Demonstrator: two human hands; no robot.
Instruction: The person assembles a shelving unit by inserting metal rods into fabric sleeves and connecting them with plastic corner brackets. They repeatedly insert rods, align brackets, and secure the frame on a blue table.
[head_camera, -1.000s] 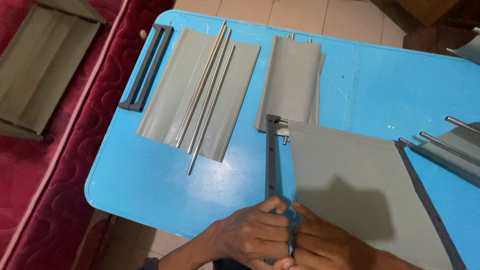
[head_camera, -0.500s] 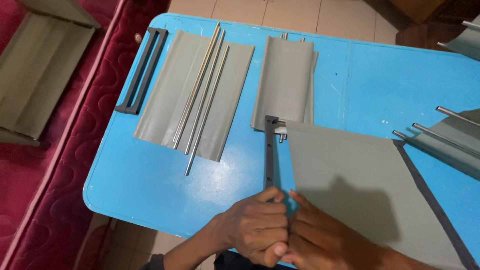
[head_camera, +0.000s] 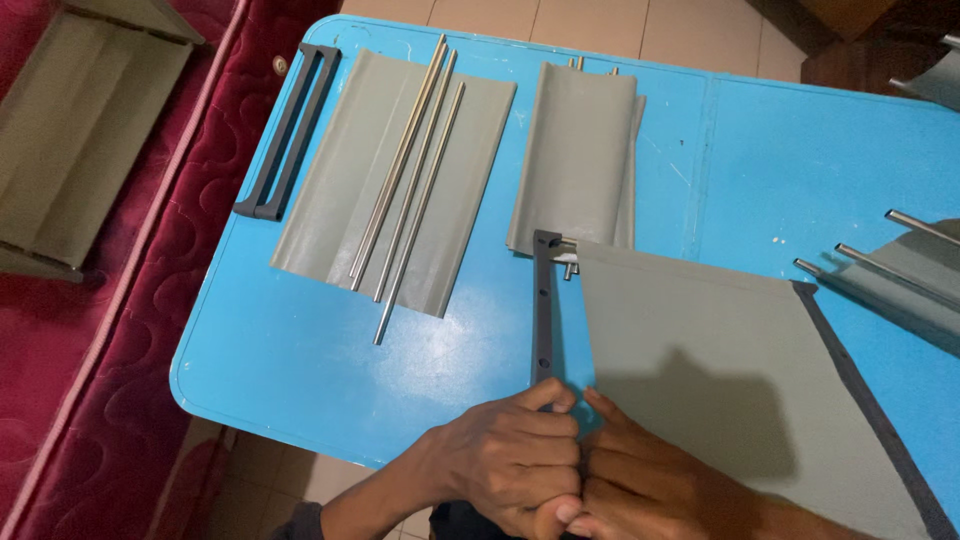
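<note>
A: Hands first, left to right. How do they sit?

B: The left hand comes up from the bottom edge, knuckles up, fingers curled shut around the near end of the dark bar, thumb on top. The right hand is pressed against it, thumb to thumb, fingers closed on the near left corner of the grey sheet. The two hands touch each other.

A: Where are the bar and sheet?

B: The bar lies along the sheet's left edge, running away from the person, with small holes along it. Its far end meets a short rod sticking out at the sheet's top corner. The sheet lies flat on the tabletop, with a dark strip along its right edge.

A: And the rest of the surface?

B: The tabletop is blue. At far left lies a dark frame, then a grey panel with three metal rods resting on it lengthwise. A folded grey piece lies just beyond the bar's far end. At the right edge, more rods poke out of another grey piece.

A: The room?

B: A red quilted mattress lies left of the tabletop, holding a grey tray-like part. Pale floor tiles show beyond.
</note>
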